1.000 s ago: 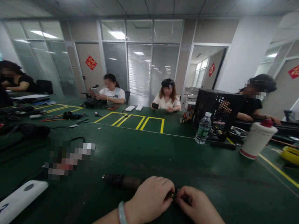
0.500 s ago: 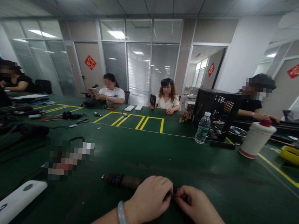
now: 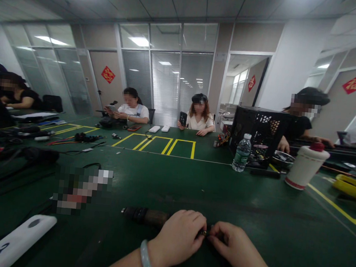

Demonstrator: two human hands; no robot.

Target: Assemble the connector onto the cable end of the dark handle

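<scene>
A dark electric screwdriver (image 3: 146, 215) lies on the green table, its metal tip pointing left. My left hand (image 3: 184, 232), with a pale bangle at the wrist, is closed over the rear end of it. Close beside, my right hand (image 3: 230, 241) pinches a small dark piece between thumb and forefinger. A tiny brassy glint shows in the narrow gap between the two hands. Fingers hide most of what is gripped there. Something dark, possibly a cable, runs under my right hand toward the lower edge.
A white bar marked 3 (image 3: 13, 241) lies at lower left, near dark cables and tools (image 3: 34, 157). Ahead right stand a water bottle (image 3: 242, 153), a black computer case (image 3: 261, 120) and a white bottle with a red cap (image 3: 306, 167). Several people sit around the table.
My hands stay almost in the same place, with the brassy glint slightly clearer. At right, a person's hand now shows beside the computer case, near the bowl.
</scene>
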